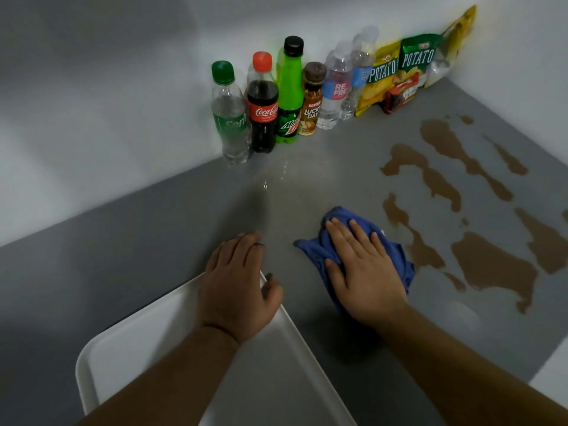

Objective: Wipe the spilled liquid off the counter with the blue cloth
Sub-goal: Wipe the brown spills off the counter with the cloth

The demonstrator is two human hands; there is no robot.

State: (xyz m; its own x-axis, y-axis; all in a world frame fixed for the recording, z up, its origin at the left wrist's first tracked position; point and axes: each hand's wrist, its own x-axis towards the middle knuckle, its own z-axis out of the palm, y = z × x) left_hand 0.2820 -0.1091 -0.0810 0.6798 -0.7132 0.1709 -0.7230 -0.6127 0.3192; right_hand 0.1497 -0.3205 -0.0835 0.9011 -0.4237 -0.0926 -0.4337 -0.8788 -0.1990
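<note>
A crumpled blue cloth (396,262) lies on the grey counter (153,241) near the middle. My right hand (362,272) presses flat on top of it, fingers straight and spread. Brown spilled liquid (491,265) spreads in streaks and puddles to the right of the cloth, reaching toward the back right corner. The cloth's right edge sits just beside the nearest puddle. My left hand (236,284) rests on the far corner of a white tray (138,342), fingers relaxed, holding nothing.
Along the back wall stand a Sprite bottle (230,118), a Coca-Cola bottle (262,109), a green Mountain Dew bottle (289,96), a coffee bottle (312,103), two water bottles (338,87) and potato chip bags (399,72). A thin wet smear (276,176) shines in front of the bottles.
</note>
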